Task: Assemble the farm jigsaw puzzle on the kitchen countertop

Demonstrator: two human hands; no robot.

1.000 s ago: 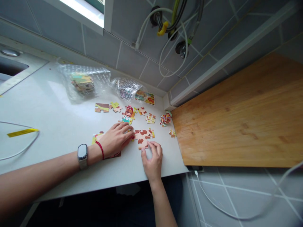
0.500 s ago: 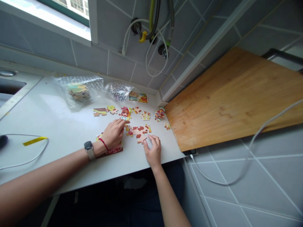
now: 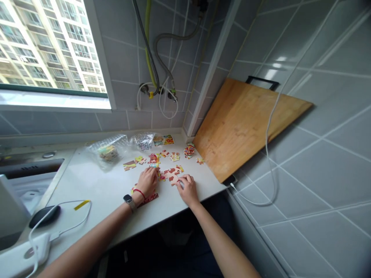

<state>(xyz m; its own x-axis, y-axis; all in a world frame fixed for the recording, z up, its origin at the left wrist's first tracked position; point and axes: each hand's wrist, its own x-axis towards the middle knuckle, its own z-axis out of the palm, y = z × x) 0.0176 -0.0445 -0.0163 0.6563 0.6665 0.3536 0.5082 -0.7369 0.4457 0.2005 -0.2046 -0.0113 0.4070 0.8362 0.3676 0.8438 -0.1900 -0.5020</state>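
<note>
Puzzle pieces [image 3: 171, 175] flat on surface [image 3: 107, 189], presumably for visible prints; right hand [image 3: 189, 190] loosely open beside them, left hand [image 3: 147, 182] palm-down, grip hidden.

1. No text, brand or number can be read anywhere.
2. Left of the large brown wooden board [image 3: 228, 131], the big crinkled clear plastic bag [image 3: 108, 153] shows faint rows of printed marks, too small to read.
3. Farther left of the board and nearer the viewer, any lettering on the flat yellow cable tag [image 3: 82, 204] is illegible.
</note>
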